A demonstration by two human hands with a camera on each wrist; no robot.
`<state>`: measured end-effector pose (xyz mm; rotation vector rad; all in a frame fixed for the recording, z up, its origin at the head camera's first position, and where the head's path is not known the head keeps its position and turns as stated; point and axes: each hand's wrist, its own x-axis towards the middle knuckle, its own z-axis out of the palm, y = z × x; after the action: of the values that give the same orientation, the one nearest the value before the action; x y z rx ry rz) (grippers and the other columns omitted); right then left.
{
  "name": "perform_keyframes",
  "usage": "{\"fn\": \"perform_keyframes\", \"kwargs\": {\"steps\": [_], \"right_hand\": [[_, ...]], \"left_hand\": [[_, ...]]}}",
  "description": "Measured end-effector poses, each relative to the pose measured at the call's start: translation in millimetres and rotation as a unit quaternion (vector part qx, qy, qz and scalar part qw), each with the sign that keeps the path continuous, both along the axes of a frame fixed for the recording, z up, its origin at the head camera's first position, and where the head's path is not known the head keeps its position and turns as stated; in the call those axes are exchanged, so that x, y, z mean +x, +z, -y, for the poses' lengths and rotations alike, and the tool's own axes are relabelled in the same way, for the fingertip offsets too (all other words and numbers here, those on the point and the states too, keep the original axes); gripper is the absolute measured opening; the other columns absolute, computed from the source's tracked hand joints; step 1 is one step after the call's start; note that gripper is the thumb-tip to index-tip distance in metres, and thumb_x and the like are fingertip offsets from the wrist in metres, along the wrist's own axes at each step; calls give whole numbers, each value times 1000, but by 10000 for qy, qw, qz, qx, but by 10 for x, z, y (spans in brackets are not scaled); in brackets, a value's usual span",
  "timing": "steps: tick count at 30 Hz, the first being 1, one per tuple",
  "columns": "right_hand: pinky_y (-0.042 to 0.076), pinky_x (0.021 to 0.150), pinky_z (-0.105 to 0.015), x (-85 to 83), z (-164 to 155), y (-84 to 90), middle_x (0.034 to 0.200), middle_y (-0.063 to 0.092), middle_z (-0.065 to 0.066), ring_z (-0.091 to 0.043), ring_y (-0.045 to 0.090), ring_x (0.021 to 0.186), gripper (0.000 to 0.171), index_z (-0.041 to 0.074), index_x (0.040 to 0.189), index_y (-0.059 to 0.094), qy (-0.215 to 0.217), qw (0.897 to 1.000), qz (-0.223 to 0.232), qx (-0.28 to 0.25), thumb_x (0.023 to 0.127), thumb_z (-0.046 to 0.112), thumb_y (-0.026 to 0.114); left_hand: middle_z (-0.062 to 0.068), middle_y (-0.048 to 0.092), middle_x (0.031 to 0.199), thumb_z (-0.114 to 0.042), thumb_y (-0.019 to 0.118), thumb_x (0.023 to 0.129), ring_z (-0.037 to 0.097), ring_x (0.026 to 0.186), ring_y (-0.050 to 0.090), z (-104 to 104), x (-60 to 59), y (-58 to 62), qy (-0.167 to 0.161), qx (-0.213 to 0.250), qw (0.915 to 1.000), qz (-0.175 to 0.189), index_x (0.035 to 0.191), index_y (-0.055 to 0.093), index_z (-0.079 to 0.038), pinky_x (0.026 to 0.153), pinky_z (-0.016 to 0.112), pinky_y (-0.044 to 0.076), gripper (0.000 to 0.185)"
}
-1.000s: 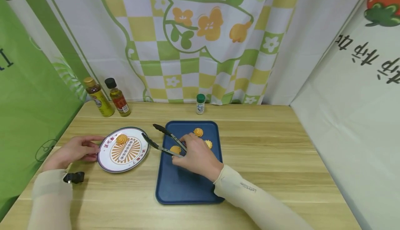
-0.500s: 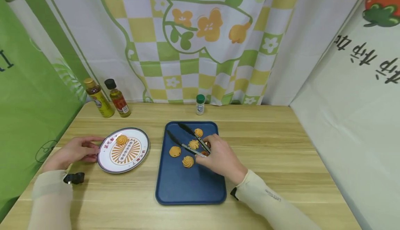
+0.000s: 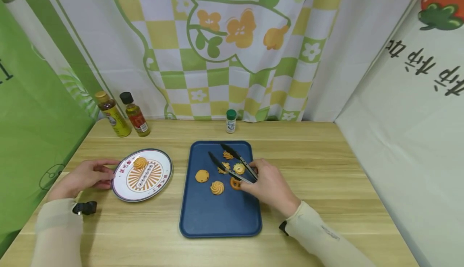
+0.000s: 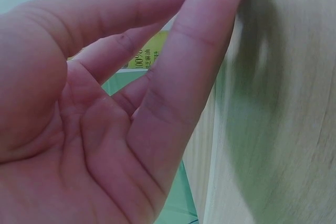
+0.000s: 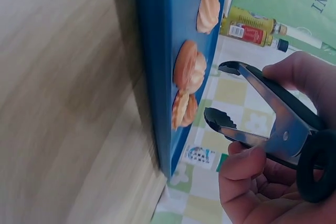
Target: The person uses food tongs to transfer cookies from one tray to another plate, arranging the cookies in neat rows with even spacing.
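My left hand (image 3: 85, 176) pinches the left rim of a white plate (image 3: 159, 160) with a blue edge. One swirled cookie (image 3: 140, 162) lies on that plate. With my right hand (image 3: 268, 184) I hold black-tipped metal tongs (image 3: 217, 162) over the right part of a blue tray (image 3: 221, 218). The tongs' jaws stand apart with nothing between them, as the right wrist view shows. Beneath and beside them lie a pretzel (image 3: 235, 183), a ruffled cookie (image 3: 239, 168), a round cookie (image 3: 201, 176) and another swirled cookie (image 3: 217, 187). The tongs partly cover two more cookies.
Two oil bottles, one yellow-labelled (image 3: 117, 120) and one red-labelled (image 3: 137, 119), stand at the table's back left. A small green-capped shaker (image 3: 230, 121) stands behind the tray. A patterned curtain (image 3: 203, 73) hangs along the back edge.
My right hand has moved right with the tongs, from near the plate's right edge to over the tray's right part. My left hand and the plate stay in place.
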<state>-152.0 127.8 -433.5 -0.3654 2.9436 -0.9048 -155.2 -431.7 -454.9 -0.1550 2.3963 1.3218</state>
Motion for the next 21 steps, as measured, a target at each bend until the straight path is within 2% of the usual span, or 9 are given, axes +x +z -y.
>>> {"fn": "perform_keyframes", "kwargs": {"steps": [4,8,13,21], "right_hand": [[65,87,-42,-12,-67,-9,132,74,-14,-25,68,103,66,2,142,72,-68,9999,66,40,88,35,90],[64,86,-42,-38,-151,-10,128,74,-14,-25,67,101,66,1,144,71,-72,9999,73,123,90,35,89],[62,81,-41,-96,-251,8,119,73,-14,-24,65,95,62,0,139,73,-66,9997,76,243,90,34,89],[65,87,-46,-153,-309,30,120,76,-15,-24,67,97,60,-1,135,75,-19,9995,129,296,89,35,90]], "left_hand": [[18,68,120,3,60,111,12,92,75,9,10,-3,-25,-16,10000,-12,163,34,18,85,32,74,60],[17,67,119,2,61,111,11,92,75,15,18,-1,-27,-21,10000,-2,163,34,18,85,31,74,60],[17,68,119,3,60,111,11,91,74,6,9,12,-40,-4,10000,-13,164,34,17,85,31,74,60],[19,68,120,3,61,110,13,91,75,-17,-4,32,-29,-39,10000,-22,163,35,17,84,32,74,61]]}}
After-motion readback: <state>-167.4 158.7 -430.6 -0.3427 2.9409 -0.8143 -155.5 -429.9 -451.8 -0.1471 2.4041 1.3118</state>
